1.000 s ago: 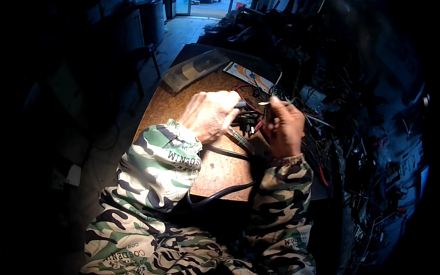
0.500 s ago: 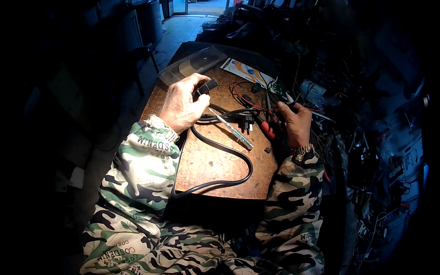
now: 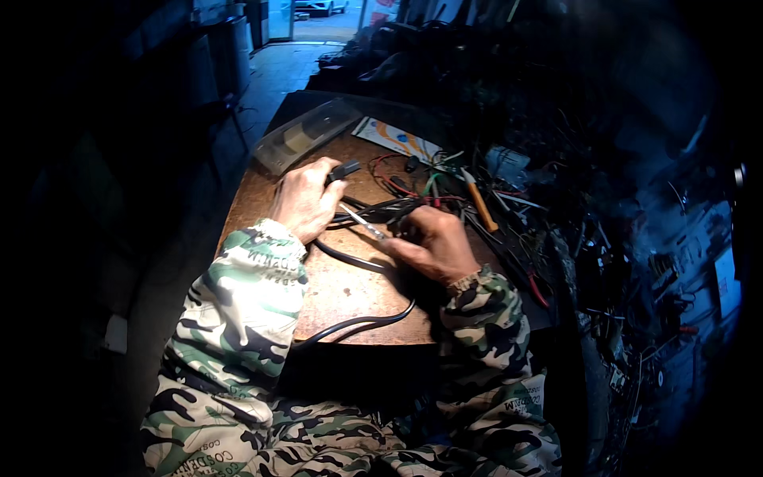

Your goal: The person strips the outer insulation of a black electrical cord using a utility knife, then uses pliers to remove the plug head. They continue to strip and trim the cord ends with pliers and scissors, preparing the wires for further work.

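On a worn wooden table, my left hand [image 3: 306, 203] is closed on a black cable connector [image 3: 343, 169], which sticks out above the thumb. My right hand [image 3: 429, 242] curls low over the tabletop, thumb and fingers at the handle of a slim clear screwdriver [image 3: 359, 219], whose metal shaft points toward the left hand. A thick black cable [image 3: 354, 258] loops across the wood beneath both hands. Thin red, black and green wires [image 3: 385, 171] lie tangled beyond the right hand, beside a tool with an orange-yellow handle [image 3: 481, 203].
A clear plastic container [image 3: 278, 155] and a white-and-orange flat package [image 3: 397, 135] are at the far part of the table [image 3: 334, 310]. Red-handled pliers [image 3: 537, 290] lie at its right edge. Dark clutter [image 3: 636, 278] crowds the right, and a tiled floor [image 3: 282, 63] leads to a doorway.
My right hand has come left and down from among the wires onto the screwdriver. The orange-handled tool now shows where that hand was. My left hand still holds the connector, which it lifted earlier.
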